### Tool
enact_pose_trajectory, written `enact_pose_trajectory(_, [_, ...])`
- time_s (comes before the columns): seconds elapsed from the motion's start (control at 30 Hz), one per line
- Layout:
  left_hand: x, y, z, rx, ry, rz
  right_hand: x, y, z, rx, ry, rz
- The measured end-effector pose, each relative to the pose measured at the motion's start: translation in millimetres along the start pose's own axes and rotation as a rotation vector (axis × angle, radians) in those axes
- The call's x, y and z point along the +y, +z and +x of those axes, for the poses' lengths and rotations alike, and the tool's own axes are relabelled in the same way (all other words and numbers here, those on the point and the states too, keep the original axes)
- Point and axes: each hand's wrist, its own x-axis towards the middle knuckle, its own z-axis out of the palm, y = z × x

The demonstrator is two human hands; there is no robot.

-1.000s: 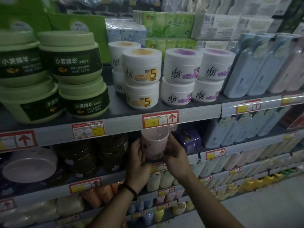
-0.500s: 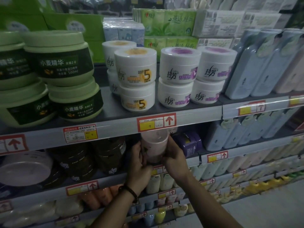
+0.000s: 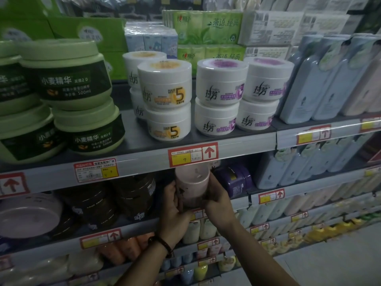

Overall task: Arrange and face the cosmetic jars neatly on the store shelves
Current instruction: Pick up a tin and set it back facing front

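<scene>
Pink cosmetic jar (image 3: 192, 187) is upright just below the grey shelf's (image 3: 144, 161) front edge, left hand (image 3: 174, 213) and right hand (image 3: 218, 205) each with grip clamped on its sides.

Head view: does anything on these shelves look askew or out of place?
One pink jar is held between the left hand and right hand at the front of the second shelf, not set in a row. The orange-lidded white jars sit staggered, the rear stack half hidden.

Your left hand (image 3: 175, 211) and right hand (image 3: 218, 205) flank the tall jar (image 3: 191, 186) at the front of the second shelf (image 3: 309, 185). Stacked jars (image 3: 134, 195) stand left of it and a squat jar (image 3: 235, 182) just right. On the upper shelf (image 3: 144, 145) above, the paired jars (image 3: 165, 100) sit two high, left of the bottles (image 3: 321, 79).
</scene>
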Motion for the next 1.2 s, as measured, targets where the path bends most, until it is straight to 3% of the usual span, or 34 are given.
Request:
enact_pose_trajectory(0.57, [-6, 2, -5, 0.047, -0.008, 0.068, -9, -9, -11, -0.004, 0.017, -0.021])
enact_pose_trajectory(0.93, [8, 16, -25, 0.23, 0.083, 0.217, -10, -23, -39, 0.209, 0.031, -0.082])
enact_pose_trajectory(1.2, [9, 32, -35, 0.03, 0.19, 0.417, -15, -43, -44, 0.297, 0.081, -0.053])
